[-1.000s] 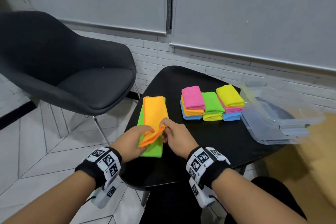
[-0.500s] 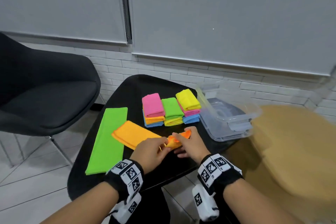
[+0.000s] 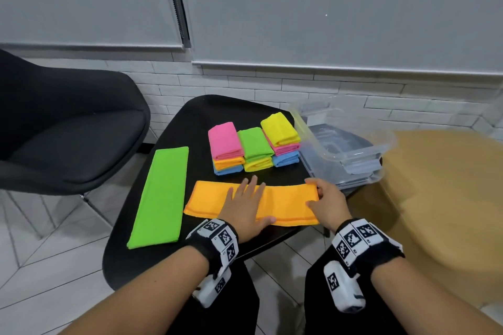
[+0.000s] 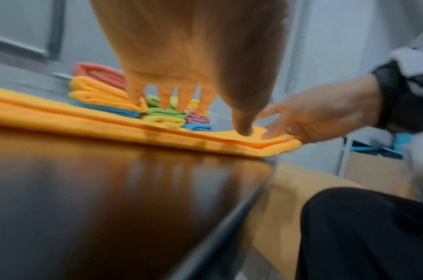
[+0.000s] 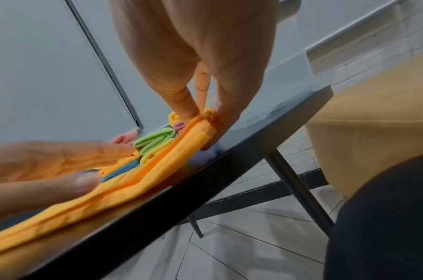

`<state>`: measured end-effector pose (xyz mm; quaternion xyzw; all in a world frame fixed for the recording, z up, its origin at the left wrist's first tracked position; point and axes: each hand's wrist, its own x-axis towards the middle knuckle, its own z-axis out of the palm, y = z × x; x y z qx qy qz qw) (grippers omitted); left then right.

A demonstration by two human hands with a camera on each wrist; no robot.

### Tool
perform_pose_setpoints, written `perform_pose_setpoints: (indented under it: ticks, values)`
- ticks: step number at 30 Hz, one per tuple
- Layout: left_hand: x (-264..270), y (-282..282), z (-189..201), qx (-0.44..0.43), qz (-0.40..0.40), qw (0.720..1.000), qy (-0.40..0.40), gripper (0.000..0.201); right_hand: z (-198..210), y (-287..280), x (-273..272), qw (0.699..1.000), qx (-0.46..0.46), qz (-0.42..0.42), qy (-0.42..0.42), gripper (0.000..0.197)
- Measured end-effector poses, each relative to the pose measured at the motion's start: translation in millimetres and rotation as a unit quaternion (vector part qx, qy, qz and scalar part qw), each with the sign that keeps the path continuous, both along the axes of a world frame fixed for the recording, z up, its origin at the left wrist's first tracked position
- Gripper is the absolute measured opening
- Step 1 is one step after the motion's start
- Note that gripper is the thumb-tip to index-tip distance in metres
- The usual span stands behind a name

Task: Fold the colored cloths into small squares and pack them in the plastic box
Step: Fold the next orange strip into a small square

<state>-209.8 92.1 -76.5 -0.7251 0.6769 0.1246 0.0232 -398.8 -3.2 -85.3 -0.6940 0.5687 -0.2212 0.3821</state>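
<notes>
An orange cloth (image 3: 285,202), folded into a long strip, lies across the front of the black table (image 3: 196,122). My left hand (image 3: 246,198) presses flat on its middle with fingers spread. My right hand (image 3: 319,194) pinches the strip's right end between thumb and fingers, as the right wrist view shows (image 5: 205,118). A green cloth strip (image 3: 160,193) lies at the left. Three stacks of small folded cloths (image 3: 255,144) stand behind the orange strip. The clear plastic box (image 3: 392,141) sits at the table's right with nothing in it.
A black chair (image 3: 68,130) stands to the left of the table. A tan surface (image 3: 441,198) lies to the right of the box. The box rests on its lid (image 3: 362,182). The orange strip's near edge lies close to the table's front edge.
The orange strip came off the green one and now lies crosswise in front of the stacks. My left hand let go and lies flat on it. My right hand drew its end rightward.
</notes>
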Motion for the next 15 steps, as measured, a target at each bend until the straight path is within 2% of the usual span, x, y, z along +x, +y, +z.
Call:
perform_pose_setpoints:
  ticks: [2,4,9,15]
  values:
    - [6.5,3.5,-5.0,0.081,0.043,0.996,-0.002,0.102,-2.1,-1.5,1.3,0.999,-0.023,-0.003,0.034,0.044]
    - [7.8,8.8,-9.4,0.127,0.043,0.991,-0.017,0.109,-4.5,-2.0,2.0,0.997,-0.030,-0.001,0.066,0.042]
    - [-2.0,17.3,-7.4,0.138,0.040,0.989,-0.037,0.113,-2.0,-0.1,0.2,0.989,-0.058,0.034,0.134,0.045]
    - [-20.4,24.7,-3.9,0.125,0.065,0.987,-0.073,0.114,11.4,2.5,8.0,0.988,-0.067,0.051,0.132,0.047]
